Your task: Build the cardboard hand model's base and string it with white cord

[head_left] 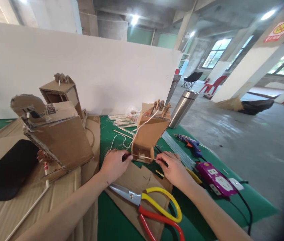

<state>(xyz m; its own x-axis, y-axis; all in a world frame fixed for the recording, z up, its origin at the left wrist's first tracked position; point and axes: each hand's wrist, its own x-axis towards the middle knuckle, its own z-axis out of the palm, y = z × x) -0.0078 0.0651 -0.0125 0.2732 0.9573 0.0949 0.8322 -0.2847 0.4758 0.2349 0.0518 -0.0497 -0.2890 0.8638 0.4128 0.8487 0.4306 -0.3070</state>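
the cardboard model [148, 134] stands in the middle of the table [109, 214], leaning back, its open lower end facing near. a thin stick [144, 156] runs across that end. the right hand [170, 164] pinches the stick's right end between thumb and finger. the left hand [116, 163] is narrow at the model's lower left corner; whether it grips stick or card i cannot tell. white string [142, 126] hangs from the model's top and loops off left. nearer, scissors [134, 198] lie on flat card [145, 179], yellow and red handles to the right. right of the model are a glue gun [192, 143] and a purple power strip [216, 179]; a flask [184, 108] stands far right. a larger model [61, 144] stands left, a black sheet [9, 170] beside it.
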